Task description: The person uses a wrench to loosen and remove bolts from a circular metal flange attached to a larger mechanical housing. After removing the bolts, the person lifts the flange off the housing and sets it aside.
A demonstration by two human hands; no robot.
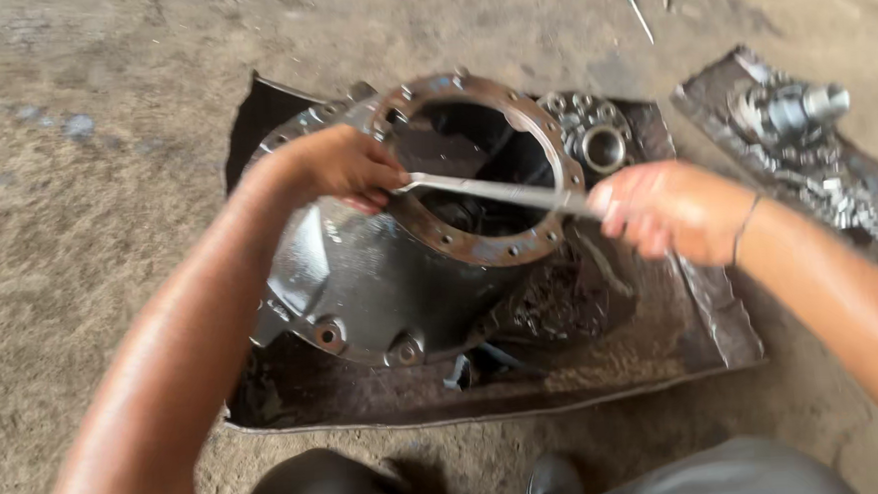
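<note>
Bare concrete floor (86, 195), greasy dark mat (664, 335) under metal housing (381, 280).

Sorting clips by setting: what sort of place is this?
Probably a rough vehicle repair yard: a greasy metal housing on a dirty mat over bare ground, gear parts alongside.

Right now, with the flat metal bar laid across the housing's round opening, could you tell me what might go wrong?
The flat metal bar spans the rusty flange with the left hand at one end and the right hand at the other; if it slips, fingers could hit the flange edge. The metal housing looks oily and lies tilted on a dark sheet, so it might shift. The gear parts lie close beside the right arm and could be knocked.
</note>
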